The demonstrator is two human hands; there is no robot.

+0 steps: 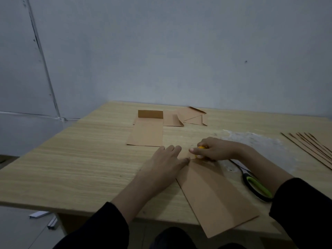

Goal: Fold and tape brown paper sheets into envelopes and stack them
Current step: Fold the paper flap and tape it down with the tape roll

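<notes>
A folded brown paper sheet (pixel 215 196) lies slanted on the wooden table (pixel 80 159), its near corner hanging past the front edge. My left hand (pixel 166 162) lies flat with straight fingers, pressing the sheet's far end. My right hand (pixel 217 149) is curled round a small yellow object (pixel 202 147), probably a tape roll, at the sheet's far end; most of that object is hidden. A finished envelope (pixel 146 133) with its flap upright lies further back.
Folded brown pieces and triangular offcuts (pixel 186 117) lie near the back wall. Scissors with a green and black handle (pixel 256 186) rest to the right of the sheet. A clear plastic film (pixel 255 141) and a fanned stack of brown sheets (pixel 314 150) occupy the right side.
</notes>
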